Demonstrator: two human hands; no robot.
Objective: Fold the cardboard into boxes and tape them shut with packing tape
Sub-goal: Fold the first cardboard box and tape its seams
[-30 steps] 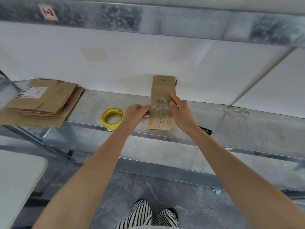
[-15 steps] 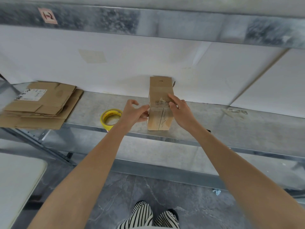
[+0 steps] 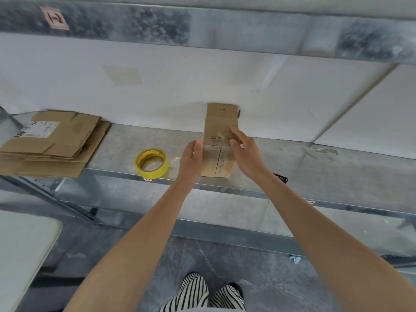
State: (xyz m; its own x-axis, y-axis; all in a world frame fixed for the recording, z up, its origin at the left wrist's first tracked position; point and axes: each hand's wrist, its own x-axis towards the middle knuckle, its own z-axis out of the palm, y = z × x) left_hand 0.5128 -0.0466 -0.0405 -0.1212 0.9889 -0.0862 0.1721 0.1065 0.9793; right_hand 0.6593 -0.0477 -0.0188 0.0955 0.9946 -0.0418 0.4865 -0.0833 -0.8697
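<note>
A pinkish sign [image 3: 54,18] at eleven o'clock, stuck on the upper metal beam [image 3: 202,25], reads "1-2" in dark handwriting. The top flap of the standing box [image 3: 221,122], just above centre, carries a small printed code like "11B"; its last character is unclear. At nine o'clock, a white label [image 3: 38,129] on the stack of flat cardboard [image 3: 56,152] bears bold handwriting too blurred to read. Red print on the yellow roll of tape [image 3: 152,163] and two small stickers [image 3: 147,179] on the shelf edge [image 3: 112,174] are illegible.

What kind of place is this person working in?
Probably a storeroom or packing area: galvanised metal shelving with a numbered label, a stack of flattened cardboard and a yellow tape roll.
</note>
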